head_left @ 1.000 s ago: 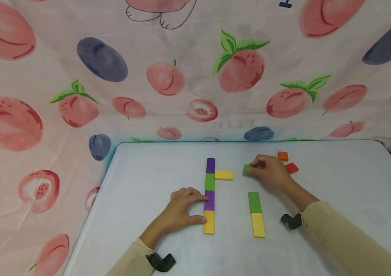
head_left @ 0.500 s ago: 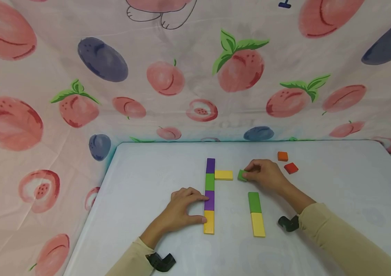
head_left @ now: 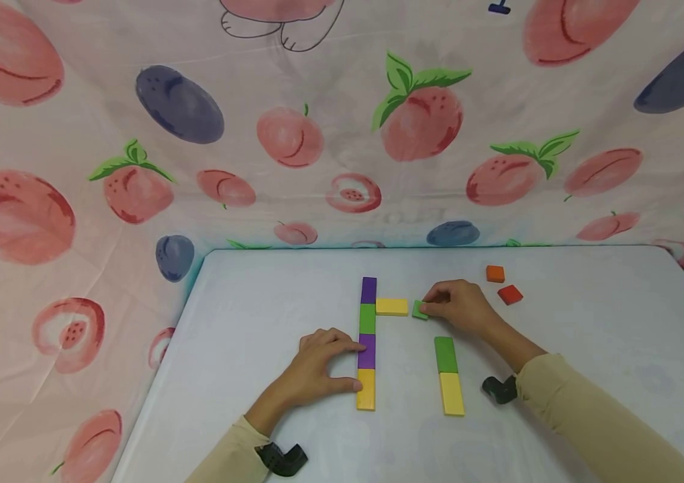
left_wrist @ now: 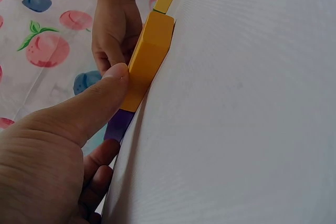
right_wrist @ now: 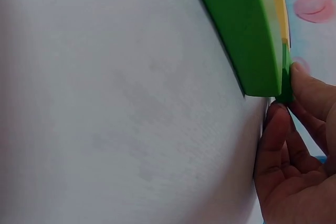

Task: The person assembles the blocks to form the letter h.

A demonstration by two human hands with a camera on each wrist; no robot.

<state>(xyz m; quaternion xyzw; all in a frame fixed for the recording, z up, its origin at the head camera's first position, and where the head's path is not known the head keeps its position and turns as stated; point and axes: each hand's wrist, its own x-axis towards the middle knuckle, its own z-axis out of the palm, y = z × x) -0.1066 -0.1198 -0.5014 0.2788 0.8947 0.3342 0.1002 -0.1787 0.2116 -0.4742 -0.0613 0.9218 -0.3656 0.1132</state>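
Observation:
A column of flat blocks runs away from the person: an orange-yellow block (head_left: 366,390), a purple block (head_left: 367,351), a green block (head_left: 367,318) and another purple block (head_left: 368,290). At its left side my left hand (head_left: 316,370) lies with thumb and index finger spread, the thumb touching the orange-yellow block and the index fingertip the nearer purple one. A yellow block (head_left: 392,307) juts right from the column's green block. Just right of its end, my right hand (head_left: 461,307) pinches a small green block (head_left: 419,310) between thumb and fingers, partly covering it.
Nearer the person, a green block (head_left: 446,355) and a yellow block (head_left: 452,394) lie end to end. Behind the right hand are an orange block (head_left: 495,274) and a red block (head_left: 510,294). The white table (head_left: 257,295) meets a fruit-print cloth (head_left: 293,194) at its back edge.
My right hand has moved left and slightly nearer with the small green block, up close to the jutting yellow block's end. The left hand has stayed in place.

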